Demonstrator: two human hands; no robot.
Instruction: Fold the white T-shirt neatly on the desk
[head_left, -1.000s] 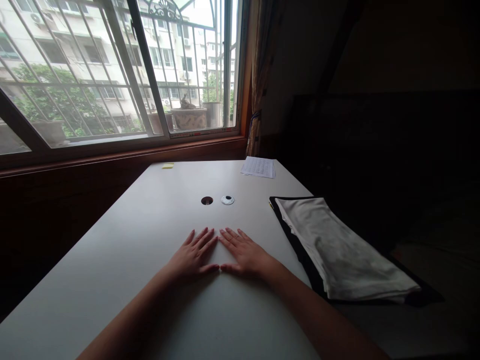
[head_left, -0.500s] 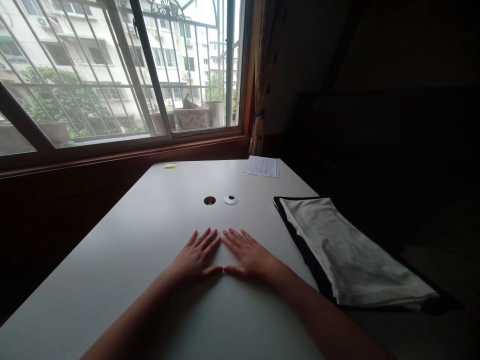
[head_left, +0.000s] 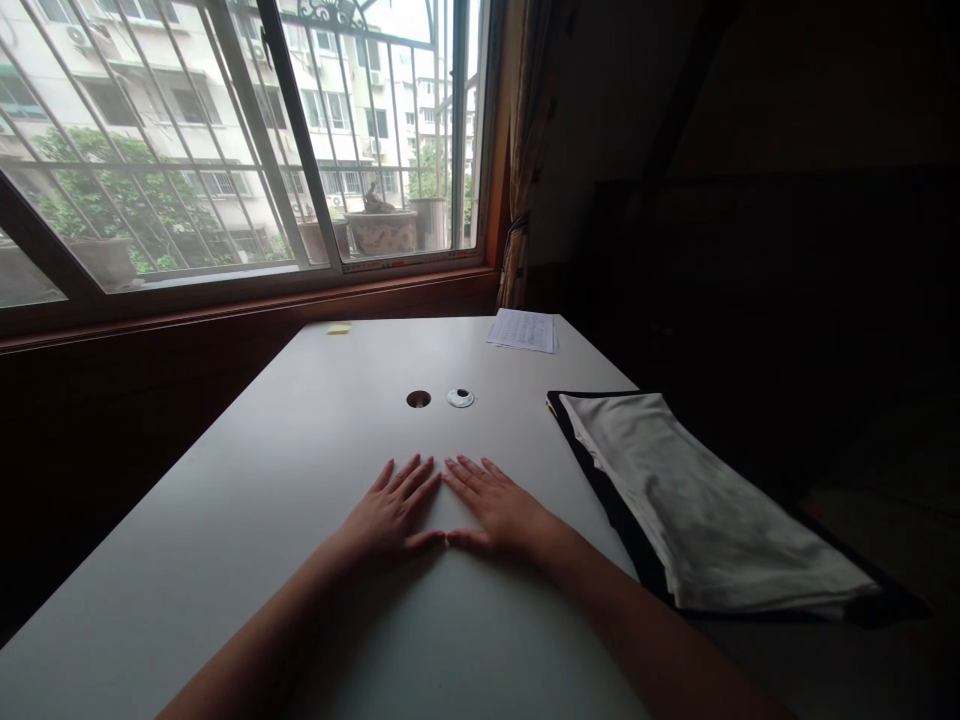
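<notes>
My left hand lies palm down on the white table, fingers spread and holding nothing. Beside it my right hand rests flat in the same way, also holding nothing. The thumb tips meet or nearly meet, and the index fingertips come close together, framing a small patch of tabletop. Beyond the fingertips are a round hole in the tabletop and, just right of it, a white round cap with a dark opening. To the right of my right arm lies a folded white-grey cloth on top of black fabric.
Printed paper sheets lie at the table's far right corner, a yellow sticky note at the far left. Behind the table stand a barred window and a tied curtain. The black fabric reaches past the table's right edge.
The view has shifted very slightly. Both hands stay in the same place and pose on the table.
</notes>
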